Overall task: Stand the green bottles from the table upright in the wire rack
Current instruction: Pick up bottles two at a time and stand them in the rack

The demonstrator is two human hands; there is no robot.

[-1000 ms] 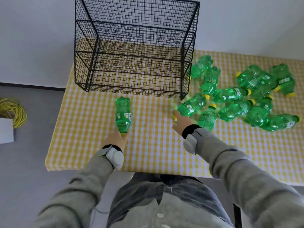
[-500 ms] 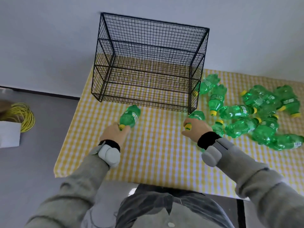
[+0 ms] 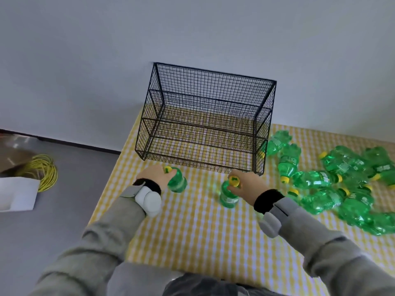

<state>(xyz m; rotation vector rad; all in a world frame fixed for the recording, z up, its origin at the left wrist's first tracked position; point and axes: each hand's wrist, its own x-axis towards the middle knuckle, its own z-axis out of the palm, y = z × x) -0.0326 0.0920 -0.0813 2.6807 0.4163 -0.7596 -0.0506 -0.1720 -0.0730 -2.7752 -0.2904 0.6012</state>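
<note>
A black wire rack (image 3: 205,122) stands at the back of the table with nothing inside it. My left hand (image 3: 155,175) grips a green bottle (image 3: 177,180) by its yellow-capped neck, held upright just in front of the rack's left corner. My right hand (image 3: 245,184) holds a second green bottle (image 3: 227,194) by its cap, also upright, in front of the rack's right half. A pile of several green bottles (image 3: 333,182) lies on its side to the right of the rack.
The table wears a yellow checked cloth (image 3: 192,231). A grey wall rises right behind the rack. On the floor to the left lie a coil of yellow cable (image 3: 43,170) and a white box (image 3: 17,194).
Both hands have lifted their bottles from lying on the cloth and tipped them upright, caps up. The view has tilted upward and shifted left, so more wall shows.
</note>
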